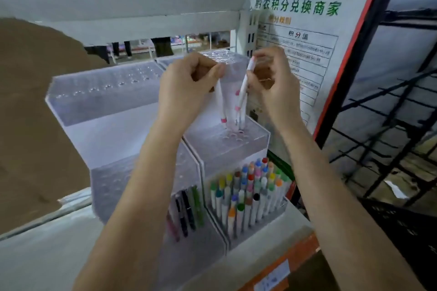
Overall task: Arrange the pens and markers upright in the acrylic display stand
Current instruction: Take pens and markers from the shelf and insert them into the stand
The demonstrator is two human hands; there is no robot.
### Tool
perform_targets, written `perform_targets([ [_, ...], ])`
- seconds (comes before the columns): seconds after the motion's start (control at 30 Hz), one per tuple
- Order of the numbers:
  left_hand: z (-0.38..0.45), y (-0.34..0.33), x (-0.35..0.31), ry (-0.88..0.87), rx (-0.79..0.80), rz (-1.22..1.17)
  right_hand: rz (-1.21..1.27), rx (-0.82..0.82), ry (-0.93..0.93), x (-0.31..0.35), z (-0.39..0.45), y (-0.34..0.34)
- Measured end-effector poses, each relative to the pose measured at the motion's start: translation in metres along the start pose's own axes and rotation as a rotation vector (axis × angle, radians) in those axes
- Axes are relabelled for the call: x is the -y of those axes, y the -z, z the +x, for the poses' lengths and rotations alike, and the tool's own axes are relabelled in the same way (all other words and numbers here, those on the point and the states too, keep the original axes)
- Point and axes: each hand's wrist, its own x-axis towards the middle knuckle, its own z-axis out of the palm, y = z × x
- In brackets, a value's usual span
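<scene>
Shop shelving fills the background behind a tiered acrylic stand [236, 146] at centre frame. Left hand [186, 82] pinches a white pen [221, 104] by its top, right hand [272, 85] another pen [244, 87]; both hang below the fingers, tips aimed at the middle tier's holes, probably for seating upright.
</scene>
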Motion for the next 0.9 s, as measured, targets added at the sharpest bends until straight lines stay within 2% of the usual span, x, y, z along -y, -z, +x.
perform_targets([
  [0.27, -0.008, -0.010, -0.004, 0.028, -0.113, 0.001, 0.122, 0.170, 0.051, -0.028, -0.001, -0.018],
  [0.47, -0.019, -0.011, -0.005, 0.005, -0.156, 0.015, -0.124, 0.128, 0.242, -0.049, -0.009, -0.037],
  [0.67, -0.020, -0.019, -0.003, 0.013, -0.175, 0.073, -0.163, 0.135, 0.323, -0.048, -0.007, -0.029],
  [0.73, -0.020, -0.021, -0.003, -0.002, -0.184, 0.096, 0.007, 0.212, 0.255, -0.040, -0.005, -0.017],
  [0.8, -0.023, -0.025, -0.005, -0.032, -0.194, 0.100, 0.233, 0.333, 0.103, -0.028, -0.007, -0.003],
  [0.9, -0.028, -0.033, -0.012, -0.075, -0.208, 0.127, 0.399, 0.448, -0.048, -0.011, -0.011, 0.006],
])
